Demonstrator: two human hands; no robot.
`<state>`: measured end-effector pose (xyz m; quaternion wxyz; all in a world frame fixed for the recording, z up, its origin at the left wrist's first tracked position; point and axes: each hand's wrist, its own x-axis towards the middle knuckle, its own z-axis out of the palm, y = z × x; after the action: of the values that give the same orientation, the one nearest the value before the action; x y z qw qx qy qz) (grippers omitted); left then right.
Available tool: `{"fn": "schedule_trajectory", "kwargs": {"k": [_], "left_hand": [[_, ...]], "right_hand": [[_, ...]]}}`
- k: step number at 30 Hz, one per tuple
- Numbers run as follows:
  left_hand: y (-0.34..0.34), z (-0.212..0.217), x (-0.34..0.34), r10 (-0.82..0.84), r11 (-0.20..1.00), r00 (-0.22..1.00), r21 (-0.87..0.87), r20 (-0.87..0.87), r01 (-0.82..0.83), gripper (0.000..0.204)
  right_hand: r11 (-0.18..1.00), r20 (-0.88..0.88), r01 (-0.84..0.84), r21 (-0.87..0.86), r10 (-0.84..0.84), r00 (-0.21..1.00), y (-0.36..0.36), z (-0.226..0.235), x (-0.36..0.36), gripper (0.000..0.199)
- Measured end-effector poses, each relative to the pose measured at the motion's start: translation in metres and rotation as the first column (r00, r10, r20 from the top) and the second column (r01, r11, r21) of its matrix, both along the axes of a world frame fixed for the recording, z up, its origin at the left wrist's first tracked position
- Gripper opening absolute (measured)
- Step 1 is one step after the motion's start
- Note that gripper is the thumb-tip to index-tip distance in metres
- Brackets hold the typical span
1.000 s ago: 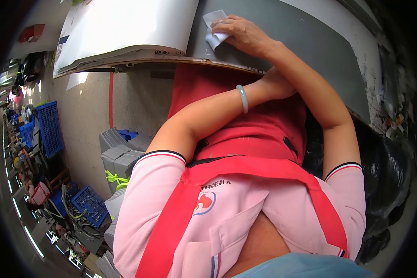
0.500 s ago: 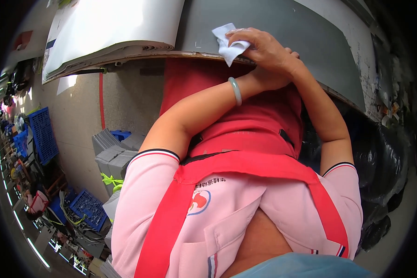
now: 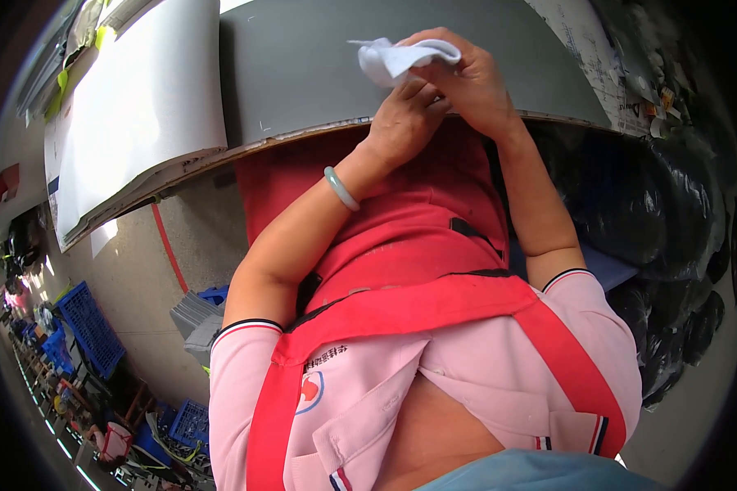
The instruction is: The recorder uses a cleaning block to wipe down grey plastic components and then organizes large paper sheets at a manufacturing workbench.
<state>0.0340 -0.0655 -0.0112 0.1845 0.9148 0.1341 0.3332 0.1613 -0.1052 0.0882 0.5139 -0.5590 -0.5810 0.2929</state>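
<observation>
A small white cloth (image 3: 381,64) is bunched and folded above the front part of the grey sheet (image 3: 303,74) on the table. My right hand (image 3: 477,82) grips the cloth's right end, its fingers bent round the fold. Just below it, my left hand (image 3: 403,123) has its fingers curled in against the cloth's lower edge; its fingertips are partly hidden. A pale green bangle (image 3: 341,189) circles my left wrist.
Large white sheets (image 3: 143,106) lie stacked at the table's left, edges curling up. Black plastic-wrapped bundles (image 3: 630,213) stand at the right. Grey stacked pieces (image 3: 195,315) and a blue crate (image 3: 92,329) are on the floor at left. A person (image 3: 115,442) is farther off.
My left hand has come out from beneath the right wrist, moving left and up to the cloth. My right hand has lifted the cloth slightly and folded it over. The view has shifted right.
</observation>
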Motion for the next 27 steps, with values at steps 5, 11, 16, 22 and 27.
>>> {"fn": "schedule_trajectory", "kwargs": {"k": [5,11,16,22,27], "left_hand": [[-0.015,0.009,-0.031,-0.098,0.993,0.991,-0.063,0.088,0.104,0.023],[-0.043,0.007,-0.055,-0.257,0.949,0.963,-0.168,0.083,0.267,0.024],[-0.044,-0.005,-0.065,-0.22,0.933,0.975,-0.298,-0.028,0.202,0.021],[-0.04,-0.003,-0.068,-0.248,0.896,0.965,-0.399,-0.085,0.195,0.021],[-0.035,-0.004,-0.068,-0.23,0.907,0.969,-0.38,-0.088,0.18,0.019]], "right_hand": [[0.977,0.0,0.212,-0.02,-0.212,0.977,-0.012,-0.018,0.074,0.02],[0.988,0.371,0.125,-0.088,-0.084,0.925,-0.011,-0.042,-0.002,0.02],[0.993,0.548,-0.068,0.093,0.006,0.837,-0.025,-0.057,-0.037,0.026],[0.996,0.613,0.058,-0.071,-0.002,0.79,-0.024,-0.046,0.036,0.027],[0.945,0.544,0.205,-0.256,-0.035,0.838,-0.04,-0.029,0.087,0.027]]}}
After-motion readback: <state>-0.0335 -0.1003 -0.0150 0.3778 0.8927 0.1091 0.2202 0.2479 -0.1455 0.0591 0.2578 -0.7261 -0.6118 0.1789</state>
